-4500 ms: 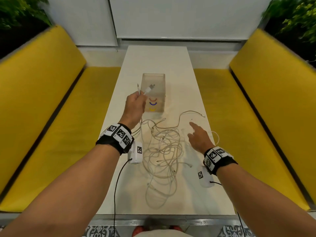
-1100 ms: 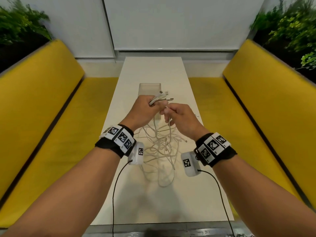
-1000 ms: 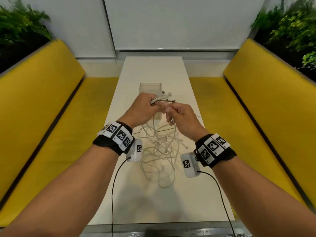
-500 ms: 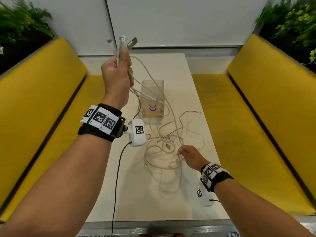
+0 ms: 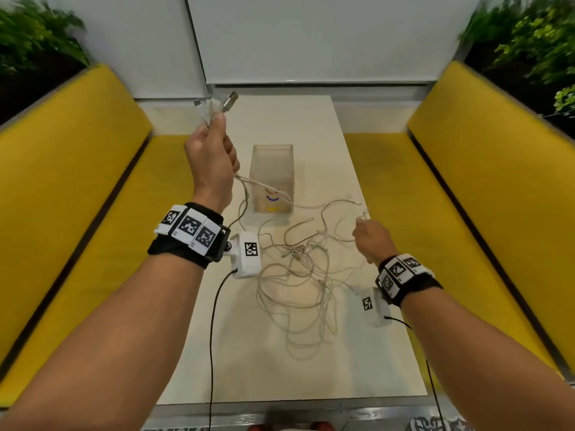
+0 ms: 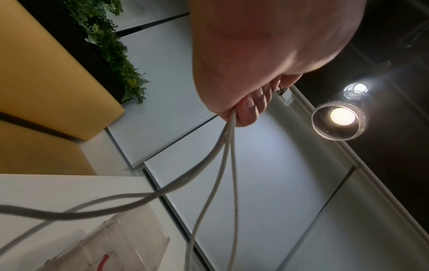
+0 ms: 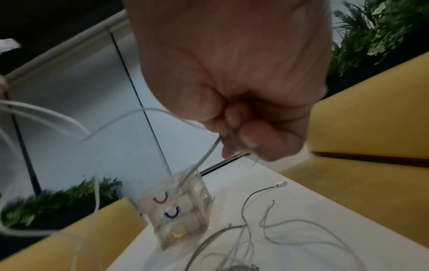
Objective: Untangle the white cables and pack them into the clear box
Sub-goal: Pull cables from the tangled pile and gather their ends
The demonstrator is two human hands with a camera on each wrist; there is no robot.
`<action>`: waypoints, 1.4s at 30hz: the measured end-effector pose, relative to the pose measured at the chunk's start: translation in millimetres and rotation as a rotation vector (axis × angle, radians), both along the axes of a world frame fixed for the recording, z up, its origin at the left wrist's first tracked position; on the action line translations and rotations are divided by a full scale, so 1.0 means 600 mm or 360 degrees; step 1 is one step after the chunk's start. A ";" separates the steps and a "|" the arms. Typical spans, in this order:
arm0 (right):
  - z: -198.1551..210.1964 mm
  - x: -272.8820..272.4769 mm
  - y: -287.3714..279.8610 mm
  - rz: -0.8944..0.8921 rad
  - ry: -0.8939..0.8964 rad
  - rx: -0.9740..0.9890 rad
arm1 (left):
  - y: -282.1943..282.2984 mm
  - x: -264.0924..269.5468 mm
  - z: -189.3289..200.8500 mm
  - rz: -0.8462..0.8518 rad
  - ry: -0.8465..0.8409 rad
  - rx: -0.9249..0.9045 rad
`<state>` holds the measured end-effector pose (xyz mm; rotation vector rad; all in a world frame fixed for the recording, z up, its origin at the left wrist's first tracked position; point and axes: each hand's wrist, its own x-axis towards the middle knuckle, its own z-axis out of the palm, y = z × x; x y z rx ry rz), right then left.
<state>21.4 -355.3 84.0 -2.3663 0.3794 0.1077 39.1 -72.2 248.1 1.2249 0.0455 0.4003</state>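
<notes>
The white cables lay in a loose tangle on the long pale surface, spread between the two forearms and reaching toward the clear box, with several free ends trailing off to the right of the box. Two yellow benches ran along either side of the surface, green plants stood behind their backs, and a white panelled wall closed the far end. The clear box stood upright on the surface beyond the tangle, its near face marked with a red, a blue and a yellow arc stacked one above another; from the head view its open top showed nothing clearly inside. The left hand was raised well above the surface, left of the box, its fingers curled tightly round a bundle of cable ends, whose plugs stuck up out of the fist, while at least three strands hung down from it toward the tangle, one crossing in front of the box. The right hand was lower, near the right edge of the surface and just right of the tangle, its fingers closed and pinching a single thin strand near its end. Both wrists wore black bands with black-and-white coded tags, each with a small white camera unit attached and a thin black lead running back toward the person. A lit round lamp showed overhead in the left wrist view.
</notes>
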 end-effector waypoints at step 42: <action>-0.172 -0.033 0.120 0.0742 0.0355 -0.0967 | 0.009 -0.012 -0.083 -0.0016 -0.0066 0.0000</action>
